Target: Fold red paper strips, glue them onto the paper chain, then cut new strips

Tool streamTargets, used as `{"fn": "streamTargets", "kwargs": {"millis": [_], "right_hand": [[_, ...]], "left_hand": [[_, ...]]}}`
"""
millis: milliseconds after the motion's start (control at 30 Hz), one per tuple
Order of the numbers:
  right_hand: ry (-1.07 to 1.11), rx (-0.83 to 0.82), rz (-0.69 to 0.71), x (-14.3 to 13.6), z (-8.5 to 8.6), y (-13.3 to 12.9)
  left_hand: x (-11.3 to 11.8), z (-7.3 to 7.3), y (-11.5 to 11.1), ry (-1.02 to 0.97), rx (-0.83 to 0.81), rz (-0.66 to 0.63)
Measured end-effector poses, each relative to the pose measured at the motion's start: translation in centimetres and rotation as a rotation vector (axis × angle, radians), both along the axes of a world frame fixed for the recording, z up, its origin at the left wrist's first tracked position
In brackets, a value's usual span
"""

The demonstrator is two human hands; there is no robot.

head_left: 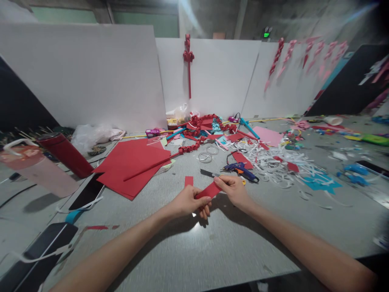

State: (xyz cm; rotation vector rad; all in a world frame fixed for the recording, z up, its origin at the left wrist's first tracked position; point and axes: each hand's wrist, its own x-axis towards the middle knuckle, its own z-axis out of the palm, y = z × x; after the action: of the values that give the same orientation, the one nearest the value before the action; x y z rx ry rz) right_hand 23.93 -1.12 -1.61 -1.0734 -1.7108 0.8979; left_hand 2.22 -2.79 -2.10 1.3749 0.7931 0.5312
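Observation:
A red paper strip (208, 192) is stretched between my two hands above the table. My left hand (192, 199) pinches its near left end between thumb and fingers. At the far right end, my right hand (233, 188) is closed, its thumb and finger touching the strip. A utility knife (208, 173) is also in my right hand; its dark blade points left, and the fingers hide most of the handle. Just behind my left hand shows a short red paper piece (189, 181); whether it joins the strip I cannot tell.
Red paper sheets (130, 162) lie at the left, near a red flask (65, 154) and pink bottle (45, 174). A blue glue gun (241, 168) lies beyond my right hand, with white paper shreds (267, 156) behind. White boards (209, 77) stand at the back.

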Motion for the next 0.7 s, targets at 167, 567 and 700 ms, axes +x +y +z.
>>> {"fn": "streamTargets", "kwargs": {"millis": [167, 567, 700], "right_hand": [[0.125, -0.106, 0.020, -0.7, -0.5, -0.2], [0.096, -0.136, -0.022, -1.1, -0.8, -0.2], [0.107, -0.216, 0.101, -1.5, -1.6, -0.4]], "left_hand": [[-0.1, 0.3, 0.0, -0.036, 0.035, 0.100], [0.5, -0.5, -0.1, -0.097, 0.062, 0.180], [0.7, -0.1, -0.4, -0.091, 0.094, 0.175]]}}
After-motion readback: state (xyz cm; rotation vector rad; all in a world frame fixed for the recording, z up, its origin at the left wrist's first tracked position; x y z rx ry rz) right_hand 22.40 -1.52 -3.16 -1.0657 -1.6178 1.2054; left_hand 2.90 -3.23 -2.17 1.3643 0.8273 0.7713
